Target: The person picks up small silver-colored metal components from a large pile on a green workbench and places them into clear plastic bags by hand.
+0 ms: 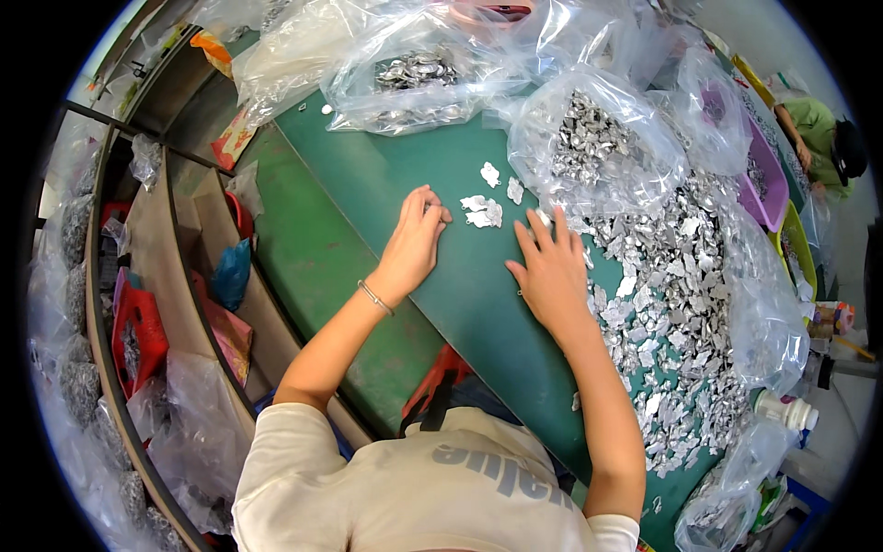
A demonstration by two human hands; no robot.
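Note:
Small flat silver metal pieces (pixel 483 212) lie in a little group on the green table (pixel 395 161), between my two hands. My left hand (pixel 418 237) is at the table's left edge, fingers curled together; whatever they may hold is hidden. My right hand (pixel 556 271) lies palm down with fingers spread, and its fingertips touch or hover over a piece beside the big spread of metal pieces (pixel 681 304). That spread covers the right side of the table. A clear plastic bag (pixel 598 138) full of similar pieces stands just beyond my right hand.
More clear bags (pixel 405 92) of metal pieces line the far edge. A purple bin (pixel 765 179), a yellow-green bin (pixel 798 248) and a white bottle (pixel 786 411) are at the right. Shelves with a red basket (pixel 138 336) stand left. Another person (pixel 819 143) works at far right.

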